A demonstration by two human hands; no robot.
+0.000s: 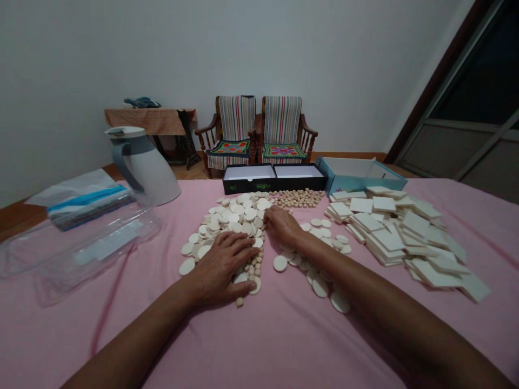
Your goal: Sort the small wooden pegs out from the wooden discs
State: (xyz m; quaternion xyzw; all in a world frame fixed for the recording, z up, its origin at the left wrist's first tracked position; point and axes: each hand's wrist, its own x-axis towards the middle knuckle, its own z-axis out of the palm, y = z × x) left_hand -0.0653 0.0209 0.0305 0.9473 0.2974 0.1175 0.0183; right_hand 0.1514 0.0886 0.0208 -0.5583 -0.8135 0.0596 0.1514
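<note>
Pale round discs [233, 212] lie heaped at the middle of the pink cloth, with small wooden beads [256, 265] mixed in along the heap's right edge. My left hand [227, 262] rests palm down on the near side of this heap, fingers stretched out and a little apart. At the heap's right edge is my right hand [281, 224], its fingers curled down and closed by the discs and beads; whatever they hold is hidden. A second group of discs [320, 286] lies partly under my right forearm. Behind my right hand, more beads [300, 198] form a separate pile.
Square white tiles [389, 232] are stacked loosely at the right. A black two-part box [271, 186] and a light blue box [344, 181] stand at the back. To the left are a white and grey jug [152, 167], a clear plastic tray [89, 248] and a blue-edged packet [87, 200].
</note>
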